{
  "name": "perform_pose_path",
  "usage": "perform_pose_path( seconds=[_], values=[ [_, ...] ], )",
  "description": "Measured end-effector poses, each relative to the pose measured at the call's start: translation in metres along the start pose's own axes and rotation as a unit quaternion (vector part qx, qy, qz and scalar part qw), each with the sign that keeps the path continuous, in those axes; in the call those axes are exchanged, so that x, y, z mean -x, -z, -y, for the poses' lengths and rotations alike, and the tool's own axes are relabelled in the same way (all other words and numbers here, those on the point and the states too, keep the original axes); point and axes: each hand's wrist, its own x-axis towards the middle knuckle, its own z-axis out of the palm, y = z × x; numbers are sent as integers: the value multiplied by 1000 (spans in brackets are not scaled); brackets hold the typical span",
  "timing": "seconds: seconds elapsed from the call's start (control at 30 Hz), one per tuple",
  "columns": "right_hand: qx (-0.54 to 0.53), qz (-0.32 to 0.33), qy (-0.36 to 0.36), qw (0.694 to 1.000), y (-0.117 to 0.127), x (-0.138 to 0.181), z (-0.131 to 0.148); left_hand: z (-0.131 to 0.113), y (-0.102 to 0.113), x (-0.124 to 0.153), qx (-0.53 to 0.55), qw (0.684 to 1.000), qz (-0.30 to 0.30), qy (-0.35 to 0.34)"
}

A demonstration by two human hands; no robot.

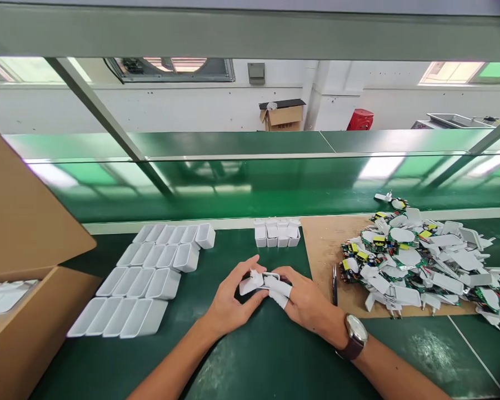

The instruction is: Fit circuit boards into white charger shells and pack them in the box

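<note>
My left hand (230, 300) and my right hand (304, 300) meet over the green mat, both gripping one small white plastic charger casing (261, 279). Fingers of both hands wear white tape wraps. My right wrist carries a brown-strapped watch (355, 333). Rows of empty white casing shells (150, 278) lie to the left of my hands. A small block of upright white casings (276, 232) stands just beyond them.
A brown board (323, 244) at right bears a heap of circuit boards and white plug parts (416, 261). Dark tweezers (334, 284) lie at its left edge. An open cardboard box (20, 311) sits far left. A green conveyor belt (250, 189) runs behind.
</note>
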Motion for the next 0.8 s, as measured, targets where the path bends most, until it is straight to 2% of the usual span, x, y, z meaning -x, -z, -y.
perform_pose_path(
  seconds=[0.23, 0.33, 0.43, 0.5, 0.63, 0.8],
  values=[
    [-11, 7, -21, 1000, 0, -2, 3, 0, -1, -2, -22, 1000, -1, -21],
    [-17, 34, -46, 998, 4, -5, 5, 1, 0, -2, -25, 1000, 4, -11],
    [-5, 61, -41, 997, 7, -6, 5, 2, 0, 0, -23, 1000, 12, 2],
    [-47, 57, -52, 996, 9, -5, 3, 3, 1, 1, -14, 1000, 15, 8],
    [-146, 7, -78, 986, 11, -3, 0, 4, 1, 2, -5, 1000, 22, 20],
    [-180, 34, -72, 980, 6, -7, 1, 4, 2, 1, -8, 999, 26, 20]
  ],
)
